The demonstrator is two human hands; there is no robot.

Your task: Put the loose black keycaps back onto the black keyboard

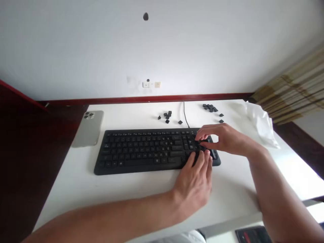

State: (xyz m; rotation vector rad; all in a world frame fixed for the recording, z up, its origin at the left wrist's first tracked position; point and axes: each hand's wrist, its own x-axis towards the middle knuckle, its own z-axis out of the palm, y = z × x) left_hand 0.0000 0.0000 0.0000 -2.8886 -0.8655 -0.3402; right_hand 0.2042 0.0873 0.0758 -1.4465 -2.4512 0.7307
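A black keyboard [141, 150] lies across the middle of the white desk [126, 189]. My left hand [194, 184] rests at the keyboard's front right edge, fingertips on the keys of the number pad. My right hand [224, 138] hovers over the number pad from the right, its fingers curled together on the keys; whether they pinch a keycap is hidden. Loose black keycaps [167, 116] lie behind the keyboard, and a second heap of keycaps [210, 108] sits further right.
A phone [89, 128] lies face down left of the keyboard. The keyboard's cable [185, 114] runs back toward the wall. Crumpled white plastic [260, 123] sits at the desk's right side. A dark wooden surface [30, 152] borders the left; a striped curtain [296, 87] hangs at right.
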